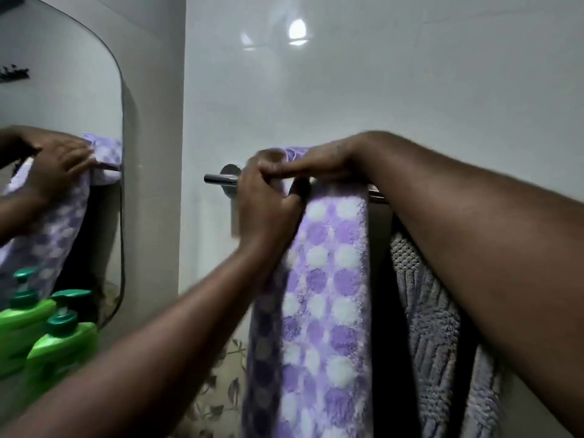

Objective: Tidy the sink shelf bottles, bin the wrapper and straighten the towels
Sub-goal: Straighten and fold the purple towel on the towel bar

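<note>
A purple towel with white dots (328, 295) hangs folded over a chrome towel bar (218, 178) on the white wall. My left hand (265, 203) grips the towel's left edge just below the bar. My right hand (316, 165) rests on top of the bar and pinches the towel's fold there. A grey knitted towel (436, 336) hangs on the same bar to the right, partly hidden behind my right forearm. At the lower left stands a green pump bottle (60, 349).
A mirror (63, 90) on the left wall reflects my hands, the dotted towel and the green bottle. Floral-patterned tiles (218, 390) show low on the wall beneath the bar. A lamp reflection glares on the upper wall.
</note>
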Demonstrator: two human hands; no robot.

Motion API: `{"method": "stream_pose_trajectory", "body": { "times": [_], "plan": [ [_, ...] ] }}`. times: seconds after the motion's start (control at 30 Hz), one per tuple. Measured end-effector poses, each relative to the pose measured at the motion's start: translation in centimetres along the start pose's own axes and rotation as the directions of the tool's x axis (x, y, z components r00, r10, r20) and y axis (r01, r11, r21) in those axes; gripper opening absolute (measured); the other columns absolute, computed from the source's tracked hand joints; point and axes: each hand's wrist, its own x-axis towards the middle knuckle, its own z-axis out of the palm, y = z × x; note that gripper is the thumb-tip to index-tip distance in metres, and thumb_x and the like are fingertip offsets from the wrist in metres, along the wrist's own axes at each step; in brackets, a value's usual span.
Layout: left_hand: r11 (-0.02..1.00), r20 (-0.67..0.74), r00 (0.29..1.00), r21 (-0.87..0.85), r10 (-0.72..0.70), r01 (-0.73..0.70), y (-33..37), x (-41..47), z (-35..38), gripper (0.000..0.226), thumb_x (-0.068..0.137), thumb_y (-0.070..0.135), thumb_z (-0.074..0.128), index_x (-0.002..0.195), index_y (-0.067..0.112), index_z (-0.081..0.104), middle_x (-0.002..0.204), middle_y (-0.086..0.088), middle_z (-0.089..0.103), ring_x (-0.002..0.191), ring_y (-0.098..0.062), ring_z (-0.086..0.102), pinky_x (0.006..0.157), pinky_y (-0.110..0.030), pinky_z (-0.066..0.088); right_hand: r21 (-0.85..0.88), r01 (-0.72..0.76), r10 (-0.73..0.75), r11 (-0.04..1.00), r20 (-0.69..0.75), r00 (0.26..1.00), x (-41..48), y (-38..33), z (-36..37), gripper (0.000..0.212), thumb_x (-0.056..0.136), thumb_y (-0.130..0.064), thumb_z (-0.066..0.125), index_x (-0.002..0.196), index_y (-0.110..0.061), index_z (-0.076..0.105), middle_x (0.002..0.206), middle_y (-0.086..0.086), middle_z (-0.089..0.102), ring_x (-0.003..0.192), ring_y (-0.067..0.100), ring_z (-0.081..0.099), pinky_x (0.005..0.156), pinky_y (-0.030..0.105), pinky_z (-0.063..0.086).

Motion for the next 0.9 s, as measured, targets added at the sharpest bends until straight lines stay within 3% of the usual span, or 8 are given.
{"method": "stream_pose_trajectory", "body": {
  "times": [0.17,0.27,0.4,0.53,0.6,0.67,0.77,0.9],
  "plan": [
    [0.883,-0.152,0.909,-0.344,-0.388,0.320,-0.8,-2.4,0.5,0.079,0.067,0.047,0.081,0.126,0.018,0.040,0.130,-0.001,0.049,0.122,-0.017,0.053,0.107,-0.035,0.045,0.143,-0.129,0.081,0.981,0.301,0.950,1.7,1.6,-1.2,0.053,0.078,-0.073,0.067,0.097,-0.026,0.081,0.111,0.005,0.078,0.098,0.020,0.076,0.091,0.039,0.059],
    [0.742,0.074,0.835,-0.421,-0.545,0.522,-0.8,-2.0,0.0,0.081,0.056,0.062,0.085,0.116,0.023,0.046,0.116,0.001,0.066,0.102,-0.015,0.070,0.093,-0.042,0.057,0.242,-0.151,0.064,0.958,0.332,0.941,2.2,2.1,-1.4,0.051,0.082,-0.067,0.068,0.101,-0.022,0.081,0.117,0.009,0.076,0.103,0.023,0.075,0.088,0.039,0.059],
    [0.743,0.391,0.847,-0.429,-0.361,0.514,-2.8,-1.7,-2.4,0.058,0.073,0.051,0.084,0.122,0.028,0.065,0.117,0.000,0.076,0.103,-0.019,0.075,0.092,-0.043,0.059,0.320,-0.178,0.049,0.930,0.374,0.926,2.3,2.5,-1.2,0.063,0.087,-0.064,0.063,0.122,-0.013,0.073,0.127,0.013,0.071,0.117,0.028,0.069,0.101,0.046,0.054],
    [0.674,0.716,0.665,-0.385,-0.213,0.631,-4.8,-3.8,-3.9,0.058,0.082,0.047,0.075,0.134,0.026,0.062,0.129,-0.003,0.072,0.117,-0.026,0.070,0.101,-0.045,0.055,0.397,-0.163,0.014,0.903,0.354,0.935,1.9,2.5,-0.7,0.055,0.089,-0.060,0.063,0.114,-0.013,0.077,0.126,0.013,0.072,0.116,0.029,0.069,0.096,0.045,0.057],
    [0.653,0.751,0.628,-0.374,-0.203,0.659,-5.8,-5.3,-3.9,0.058,0.086,0.036,0.075,0.139,0.021,0.058,0.131,-0.007,0.071,0.118,-0.031,0.069,0.099,-0.044,0.056,0.341,-0.130,0.045,0.931,0.248,0.968,1.6,2.1,-0.3,0.056,0.085,-0.061,0.068,0.110,-0.011,0.079,0.119,0.012,0.075,0.110,0.028,0.072,0.095,0.044,0.057],
    [0.662,0.736,0.640,-0.368,-0.222,0.653,-7.0,-5.8,-4.4,0.053,0.086,0.022,0.074,0.137,0.018,0.058,0.130,-0.013,0.070,0.118,-0.036,0.068,0.100,-0.049,0.056,0.046,0.004,-0.001,0.999,-0.066,0.998,1.4,1.8,-0.1,0.063,0.078,-0.071,0.068,0.103,-0.014,0.079,0.105,0.004,0.079,0.097,0.022,0.076,0.092,0.038,0.057],
    [0.701,0.667,0.691,-0.352,-0.277,0.620,-8.8,-5.5,-5.7,0.045,0.082,0.016,0.073,0.126,0.017,0.065,0.121,-0.015,0.074,0.109,-0.035,0.071,0.091,-0.042,0.060,-0.283,0.046,-0.168,0.958,-0.424,0.890,0.8,1.3,0.6,0.076,0.065,-0.085,0.065,0.096,-0.017,0.073,0.098,0.002,0.075,0.093,0.023,0.070,0.088,0.039,0.053],
    [0.720,0.593,0.725,-0.325,-0.350,0.613,-10.0,-5.8,-6.4,0.042,0.081,0.021,0.075,0.123,0.020,0.065,0.116,-0.010,0.076,0.102,-0.027,0.074,0.080,-0.030,0.060,-0.582,-0.097,-0.302,0.807,-0.548,0.780,-0.3,1.9,2.9,0.079,0.067,-0.095,0.045,0.120,-0.038,0.055,0.118,-0.001,0.066,0.098,0.026,0.058,0.077,0.038,0.043]
  ]
}}
